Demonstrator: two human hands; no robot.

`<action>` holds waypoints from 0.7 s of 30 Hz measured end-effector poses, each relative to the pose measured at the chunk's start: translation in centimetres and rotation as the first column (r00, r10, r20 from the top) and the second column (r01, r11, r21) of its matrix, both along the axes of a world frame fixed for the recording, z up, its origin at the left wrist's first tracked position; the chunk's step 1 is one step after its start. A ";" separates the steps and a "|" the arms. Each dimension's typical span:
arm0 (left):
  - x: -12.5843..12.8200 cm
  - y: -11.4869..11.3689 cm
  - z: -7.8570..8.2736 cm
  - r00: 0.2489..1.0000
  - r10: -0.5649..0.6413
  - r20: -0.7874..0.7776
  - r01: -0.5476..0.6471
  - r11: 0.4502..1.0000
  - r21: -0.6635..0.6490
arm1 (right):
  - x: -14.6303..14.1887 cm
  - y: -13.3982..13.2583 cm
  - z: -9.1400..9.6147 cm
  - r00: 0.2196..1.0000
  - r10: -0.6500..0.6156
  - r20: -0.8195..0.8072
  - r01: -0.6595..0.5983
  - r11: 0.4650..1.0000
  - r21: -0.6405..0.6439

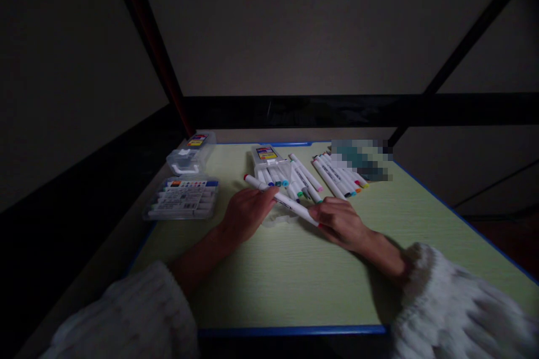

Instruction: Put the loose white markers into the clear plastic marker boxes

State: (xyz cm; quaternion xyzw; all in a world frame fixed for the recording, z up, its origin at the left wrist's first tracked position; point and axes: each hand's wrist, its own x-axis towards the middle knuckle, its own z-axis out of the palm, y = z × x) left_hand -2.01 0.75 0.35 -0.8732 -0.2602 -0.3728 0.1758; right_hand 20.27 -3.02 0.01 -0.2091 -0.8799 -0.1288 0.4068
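Note:
A white marker (292, 204) with red ends slants across the space between my two hands. My left hand (246, 214) pinches it toward its upper left end, thumb on top. Close to its lower right end, the fingers of my right hand (342, 222) are closed around it. Just beyond the hands is a clear plastic case (273, 164) with a yellow and red label; several white markers with blue and teal ends stick out of it toward me. A clear plastic edge of a case (278, 220) shows partly beneath the held marker.
Loose markers (304, 174) lie right of the case, and another row of markers (337, 175) farther right. A pixelated patch covers the far right corner. At left are a closed, marker-filled clear case (183, 199) and a second clear case (192, 152). The pale table (286, 286) has blue edges.

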 end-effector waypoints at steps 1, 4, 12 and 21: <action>0.0 0.0 0.0 1.000 0.003 -0.001 -0.003 1.000 -0.001 | 0.0 0.0 0.0 1.000 0.003 0.001 -0.003 1.000 -0.002; -0.1 0.0 -0.1 1.000 0.009 0.000 -0.009 1.000 0.003 | -0.1 0.0 -0.1 1.000 0.001 0.001 -0.001 1.000 -0.002; -0.1 0.1 0.0 1.000 -0.001 0.003 0.001 0.999 0.043 | 0.0 -0.1 0.1 0.999 0.005 0.033 -0.004 1.000 -0.009; -0.1 0.1 0.1 1.000 0.011 -0.005 -0.011 0.999 0.041 | 0.1 0.0 0.0 0.999 0.015 0.050 -0.013 0.999 -0.033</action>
